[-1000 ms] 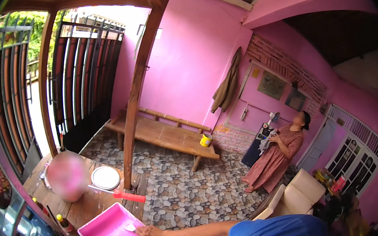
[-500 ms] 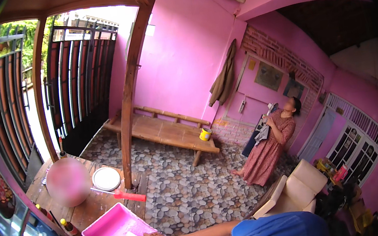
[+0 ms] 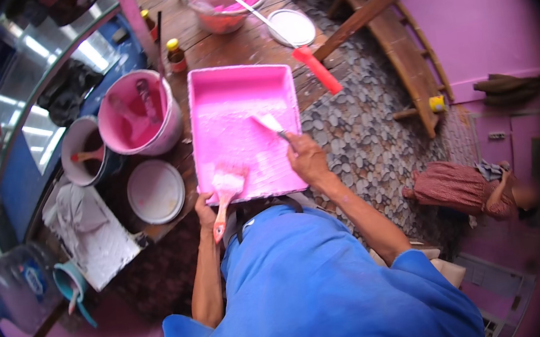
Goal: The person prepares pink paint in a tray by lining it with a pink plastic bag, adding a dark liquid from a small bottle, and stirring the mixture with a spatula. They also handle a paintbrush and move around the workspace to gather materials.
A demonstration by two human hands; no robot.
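A pink paint tray (image 3: 239, 75), coated inside with wet pink paint, lies in front of me at the edge of the wooden table. My right hand (image 3: 307, 159) is closed round the handle of a putty knife (image 3: 270, 124), whose pale blade is over the tray's floor. At the near left corner, my left hand (image 3: 205, 211) grips the rim of the tray, its fingers partly hidden. Just beside that hand a paintbrush (image 3: 223, 208) rests across the near rim, paint-covered bristles inside and orange handle hanging outward.
Left of the tray stand a pink-stained bucket (image 3: 175, 123) with brushes, a darker bucket (image 3: 73, 165) and a round lid (image 3: 156, 191). Beyond it are a bowl (image 3: 216, 21), a red-handled tool (image 3: 317, 70) and a small bottle (image 3: 176, 56). A person (image 3: 452, 191) is at the right.
My view has swung down and to the left, bringing my left hand, the paintbrush and the whole tray into sight. My right hand still holds the putty knife over the tray.
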